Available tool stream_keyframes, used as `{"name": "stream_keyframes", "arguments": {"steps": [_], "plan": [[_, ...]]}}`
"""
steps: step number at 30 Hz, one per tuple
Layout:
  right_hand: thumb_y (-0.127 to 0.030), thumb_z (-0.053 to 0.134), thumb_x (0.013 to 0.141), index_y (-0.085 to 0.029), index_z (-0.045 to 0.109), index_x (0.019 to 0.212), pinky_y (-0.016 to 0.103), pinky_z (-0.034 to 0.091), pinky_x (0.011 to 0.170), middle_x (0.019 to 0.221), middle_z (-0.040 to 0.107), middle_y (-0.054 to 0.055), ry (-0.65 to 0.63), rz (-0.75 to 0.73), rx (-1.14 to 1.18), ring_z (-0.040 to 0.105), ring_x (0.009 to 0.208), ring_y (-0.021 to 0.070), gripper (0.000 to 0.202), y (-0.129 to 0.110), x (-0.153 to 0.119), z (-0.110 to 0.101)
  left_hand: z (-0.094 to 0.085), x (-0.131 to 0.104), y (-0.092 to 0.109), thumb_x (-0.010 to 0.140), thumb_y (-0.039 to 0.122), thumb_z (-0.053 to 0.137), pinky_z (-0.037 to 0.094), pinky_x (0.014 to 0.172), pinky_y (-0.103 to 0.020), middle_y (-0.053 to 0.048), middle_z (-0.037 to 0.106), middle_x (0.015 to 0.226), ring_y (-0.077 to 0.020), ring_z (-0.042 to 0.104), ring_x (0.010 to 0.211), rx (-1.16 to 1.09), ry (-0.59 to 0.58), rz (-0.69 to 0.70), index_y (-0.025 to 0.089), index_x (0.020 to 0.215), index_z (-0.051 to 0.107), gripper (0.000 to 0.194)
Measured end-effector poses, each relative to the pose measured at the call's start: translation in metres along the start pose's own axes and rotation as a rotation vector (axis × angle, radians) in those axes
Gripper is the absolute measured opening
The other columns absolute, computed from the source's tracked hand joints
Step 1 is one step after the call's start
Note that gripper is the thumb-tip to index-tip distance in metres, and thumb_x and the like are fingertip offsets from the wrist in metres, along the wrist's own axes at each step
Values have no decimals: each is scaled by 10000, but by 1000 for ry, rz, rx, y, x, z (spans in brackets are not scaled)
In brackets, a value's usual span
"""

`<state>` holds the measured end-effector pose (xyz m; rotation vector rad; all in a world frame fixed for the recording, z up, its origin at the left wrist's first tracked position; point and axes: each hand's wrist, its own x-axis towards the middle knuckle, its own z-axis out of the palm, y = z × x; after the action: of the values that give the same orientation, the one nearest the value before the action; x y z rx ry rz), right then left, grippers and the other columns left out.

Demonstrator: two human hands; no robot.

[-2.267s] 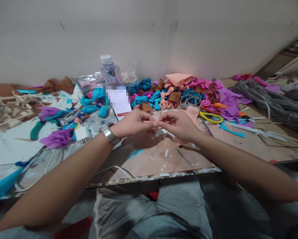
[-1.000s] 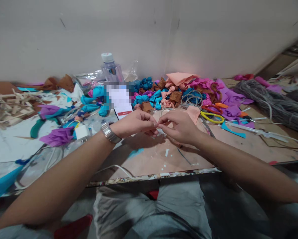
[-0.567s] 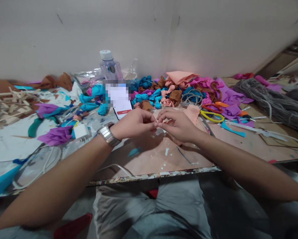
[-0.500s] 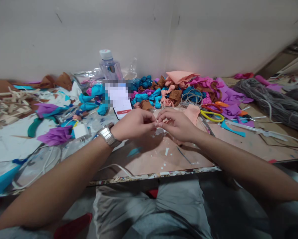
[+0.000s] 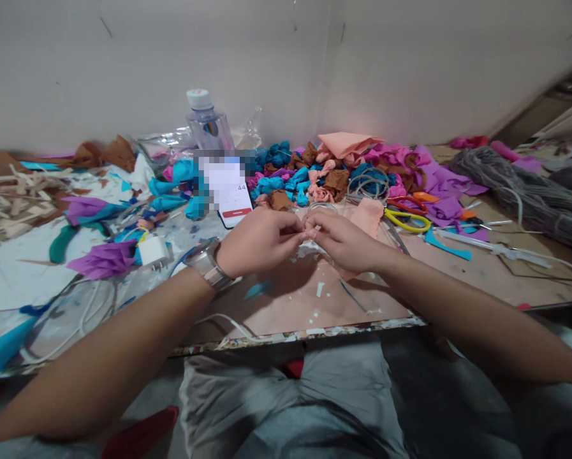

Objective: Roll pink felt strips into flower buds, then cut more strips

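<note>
Head view: left hand (image 5: 257, 241) and right hand (image 5: 343, 239) meet fingertip to fingertip above the table (image 5: 477, 274), both pinched shut on one small peach paper piece (image 5: 307, 234), so that each side is braced while it is worked. Nearby lie two pairs of scissors, one yellow-handled (image 5: 407, 221), one red-handled (image 5: 405, 203), one water bottle (image 5: 208, 125), one phone (image 5: 232, 191) and one wristwatch (image 5: 205, 266).

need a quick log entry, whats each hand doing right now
Left hand: closed, fingertips pinching a small peach paper piece.
Right hand: closed, pinching the same piece from the other side.
</note>
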<state>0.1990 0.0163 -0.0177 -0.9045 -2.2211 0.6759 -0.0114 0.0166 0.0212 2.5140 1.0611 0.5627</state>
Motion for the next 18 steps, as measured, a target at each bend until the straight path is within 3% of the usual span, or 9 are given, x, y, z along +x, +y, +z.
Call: {"name": "stream_keyframes", "arguments": {"steps": [7, 14, 18], "plan": [[-267, 584, 987, -202, 614, 880, 356, 463, 873, 972, 666, 66, 67, -18, 34, 609, 952, 210, 129, 4, 2, -1, -3, 2, -5, 941, 367, 587, 368, 672, -276, -16, 731, 707, -134, 595, 623, -39, -23, -12, 148, 877, 774, 294], [-270, 455, 1031, -200, 563, 885, 384, 449, 883, 967, 625, 86, 13, -24, -9, 563, 929, 219, 195, 2, 0, 0, -1, 0, -3, 948, 372, 592, 367, 639, -260, -13, 733, 724, -128, 600, 631, -55, -2, 26, 156, 898, 769, 283], [-277, 415, 1037, -210, 518, 885, 377, 441, 859, 945, 594, 75, 32, -13, -27, 542, 909, 218, 194, 2, 0, -1, -3, 2, -8, 956, 438, 578, 370, 611, -252, -25, 725, 729, -126, 586, 632, -129, -56, -22, 142, 890, 774, 361]]}}
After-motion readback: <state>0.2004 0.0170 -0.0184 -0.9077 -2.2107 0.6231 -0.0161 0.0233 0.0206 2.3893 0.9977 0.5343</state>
